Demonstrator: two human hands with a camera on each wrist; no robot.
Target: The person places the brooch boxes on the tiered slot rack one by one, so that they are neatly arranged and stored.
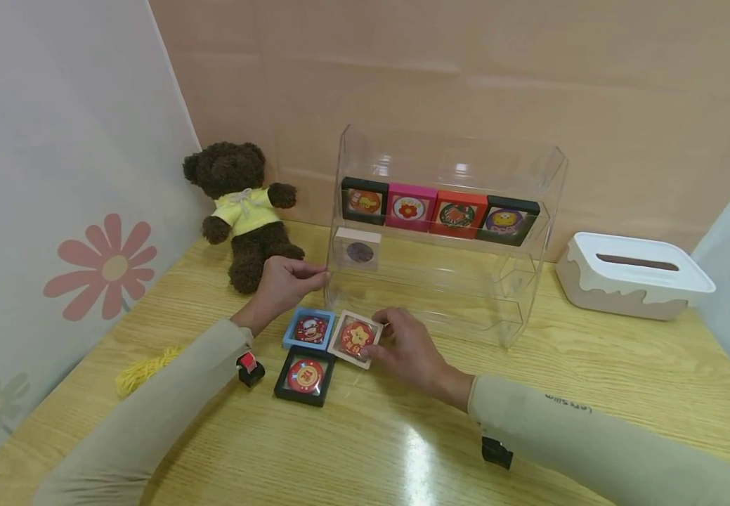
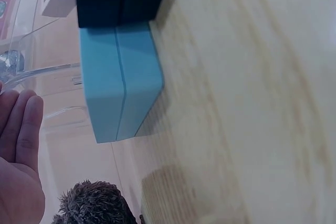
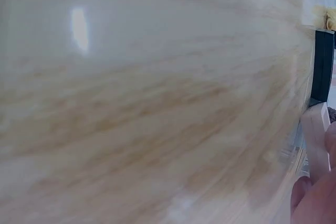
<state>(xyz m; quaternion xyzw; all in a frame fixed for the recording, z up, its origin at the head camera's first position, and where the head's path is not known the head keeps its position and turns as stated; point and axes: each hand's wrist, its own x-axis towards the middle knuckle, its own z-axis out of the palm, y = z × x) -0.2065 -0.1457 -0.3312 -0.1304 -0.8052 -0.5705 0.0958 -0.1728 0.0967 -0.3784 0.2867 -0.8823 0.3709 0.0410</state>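
A clear acrylic display rack (image 1: 447, 270) stands on the table. My left hand (image 1: 284, 284) pinches its left side edge between thumb and fingers; in the left wrist view those fingers (image 2: 26, 124) look fairly straight. My right hand (image 1: 412, 351) grips the right side of a cream square display case (image 1: 355, 339) with a red and yellow disc inside. That case lies by a light blue case (image 1: 309, 328) and a black case (image 1: 304, 376). In the right wrist view the cream case (image 3: 316, 135) appears pale, beside fingers cut off by the frame edge.
The rack's upper tier holds two black cases, a pink case (image 1: 410, 206) and a red case (image 1: 458, 213); a pale case (image 1: 358, 249) sits lower left. Around it are a brown teddy bear (image 1: 247, 211), a tissue box (image 1: 633, 274) and yellow string (image 1: 146, 369).
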